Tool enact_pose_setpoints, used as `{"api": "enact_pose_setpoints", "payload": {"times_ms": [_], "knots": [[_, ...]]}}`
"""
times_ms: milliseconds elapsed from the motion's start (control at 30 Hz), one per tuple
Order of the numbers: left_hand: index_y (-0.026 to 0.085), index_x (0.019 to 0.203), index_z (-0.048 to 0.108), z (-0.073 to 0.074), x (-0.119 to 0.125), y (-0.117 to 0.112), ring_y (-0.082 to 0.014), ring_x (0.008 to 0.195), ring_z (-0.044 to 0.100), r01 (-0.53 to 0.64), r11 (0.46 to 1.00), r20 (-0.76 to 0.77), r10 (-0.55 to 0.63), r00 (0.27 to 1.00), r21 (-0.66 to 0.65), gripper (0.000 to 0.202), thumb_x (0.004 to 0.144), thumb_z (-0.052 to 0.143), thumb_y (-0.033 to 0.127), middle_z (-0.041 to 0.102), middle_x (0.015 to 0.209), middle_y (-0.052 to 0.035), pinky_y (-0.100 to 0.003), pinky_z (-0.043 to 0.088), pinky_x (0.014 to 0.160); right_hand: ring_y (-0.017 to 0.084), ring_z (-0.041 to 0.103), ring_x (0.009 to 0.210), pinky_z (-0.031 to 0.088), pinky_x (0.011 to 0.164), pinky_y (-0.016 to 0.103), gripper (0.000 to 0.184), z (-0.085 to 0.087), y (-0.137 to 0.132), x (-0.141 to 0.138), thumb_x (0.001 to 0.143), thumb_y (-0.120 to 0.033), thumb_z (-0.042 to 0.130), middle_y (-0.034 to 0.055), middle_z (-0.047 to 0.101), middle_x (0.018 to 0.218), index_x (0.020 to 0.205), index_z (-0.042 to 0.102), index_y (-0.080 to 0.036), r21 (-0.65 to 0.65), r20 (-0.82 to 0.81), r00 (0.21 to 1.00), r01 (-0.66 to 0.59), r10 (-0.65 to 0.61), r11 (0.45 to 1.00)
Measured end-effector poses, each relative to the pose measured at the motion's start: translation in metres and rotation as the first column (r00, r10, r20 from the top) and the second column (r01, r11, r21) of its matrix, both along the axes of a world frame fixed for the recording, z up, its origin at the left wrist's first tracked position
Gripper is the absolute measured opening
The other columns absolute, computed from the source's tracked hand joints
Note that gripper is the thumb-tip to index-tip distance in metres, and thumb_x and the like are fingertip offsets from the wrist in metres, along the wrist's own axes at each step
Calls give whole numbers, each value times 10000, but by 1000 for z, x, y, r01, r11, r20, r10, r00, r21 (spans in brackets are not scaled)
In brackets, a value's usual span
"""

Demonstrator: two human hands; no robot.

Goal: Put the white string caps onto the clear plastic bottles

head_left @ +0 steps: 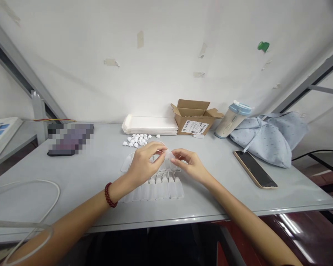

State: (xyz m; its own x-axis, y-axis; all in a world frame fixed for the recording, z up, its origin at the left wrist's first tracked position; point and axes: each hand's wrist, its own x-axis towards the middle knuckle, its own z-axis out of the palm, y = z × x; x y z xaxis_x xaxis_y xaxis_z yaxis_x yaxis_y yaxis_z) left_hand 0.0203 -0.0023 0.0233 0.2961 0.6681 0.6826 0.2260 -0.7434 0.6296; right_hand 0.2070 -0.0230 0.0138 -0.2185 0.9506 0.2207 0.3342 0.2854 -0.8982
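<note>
Over the middle of the grey table, my left hand [144, 164] pinches a small translucent white plastic piece [168, 155] between thumb and fingers. From the other side, my right hand [192, 165] has its thumb and fingertips closed on that same piece. Its exact kind is hard to make out. Just below the hands lies a row of translucent, bottle-shaped pieces [163, 188] with thin white loops at their tops. More such pieces [126, 163] lie behind, partly covered by my left hand. Beyond them is a heap of small white cap-like parts [137, 139].
At the back stand a stack of white trays or sheets [152, 125], an open cardboard box [195, 118], a tumbler [233, 120] and a blue cloth bag [266, 138]. A phone [255, 169] lies right; a blurred dark object [72, 138] and white cable [57, 188] lie left.
</note>
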Motion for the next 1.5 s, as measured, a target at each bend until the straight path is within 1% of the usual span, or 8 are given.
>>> {"api": "enact_pose_setpoints", "payload": {"times_ms": [367, 500, 700, 800, 967, 1200, 1400, 1500], "knots": [[143, 1060, 695, -4, -2, -2, -258, 1034, 658, -32, 999, -138, 36, 990, 33, 272, 843, 532, 165, 662, 1175, -129, -363, 590, 839, 168, 583, 777, 461, 740, 329, 265, -4, 1, 0, 789, -383, 639, 54, 675, 910, 954, 662, -177, 14, -52, 997, 58, -57, 998], [157, 1102, 686, -3, -3, -2, -264, 1069, 641, -13, 998, -137, 3, 991, -69, 311, 830, 539, 179, 640, 1212, -113, -364, 587, 855, 179, 593, 806, 463, 749, 337, 277, -3, 1, 0, 790, -395, 642, 65, 680, 932, 963, 666, -180, -5, -76, 995, 67, -67, 998], [204, 1218, 617, 4, -8, 1, -220, 957, 691, 74, 967, -166, -116, 979, -243, 415, 807, 568, 168, 670, 1174, -53, -341, 591, 838, 184, 604, 825, 465, 710, 314, 298, -4, 2, 1, 787, -413, 649, 66, 675, 923, 972, 661, -181, -12, -114, 991, 72, -73, 997], [213, 1251, 590, 5, -10, 1, -209, 919, 699, 77, 971, -225, -129, 966, -226, 446, 807, 573, 171, 648, 1216, -50, -329, 589, 819, 167, 598, 778, 459, 687, 300, 335, -3, 0, 0, 793, -391, 646, 61, 669, 884, 1044, 632, -170, -34, -131, 989, 66, -70, 997], [278, 1309, 528, 4, -10, 1, -185, 843, 696, 95, 985, -328, -138, 935, -145, 495, 826, 578, 187, 647, 1220, -38, -302, 581, 741, 131, 558, 684, 448, 653, 277, 546, 0, -4, -2, 813, -338, 630, 14, 646, 799, 1322, 485, -206, 6, -111, 993, 36, -35, 999], [274, 1221, 601, -1, -8, 1, -236, 1125, 595, 235, 972, -374, -222, 900, -12, 404, 852, 528, 125, 671, 1160, -54, -392, 510, 914, 133, 554, 682, 457, 645, 275, 519, -2, -2, -1, 829, -317, 596, 27, 669, 819, 1326, 495, -206, 63, -92, 996, 2, 4, 998], [220, 1258, 555, 1, -7, 3, -219, 1024, 638, 88, 993, -266, -106, 958, -80, 407, 851, 543, 190, 664, 1169, -73, -332, 545, 791, 130, 557, 673, 459, 653, 277, 519, 1, -3, 0, 811, -341, 625, 16, 659, 797, 1301, 531, -195, 42, -71, 996, 49, -46, 998], [223, 1277, 535, 3, -8, 3, -220, 1009, 642, 55, 990, -282, -90, 955, -128, 439, 839, 550, 208, 666, 1163, -71, -322, 548, 763, 132, 566, 685, 465, 661, 283, 482, 3, -4, 0, 813, -344, 624, 20, 667, 817, 1267, 561, -192, 46, -63, 997, 46, -44, 998]]}}
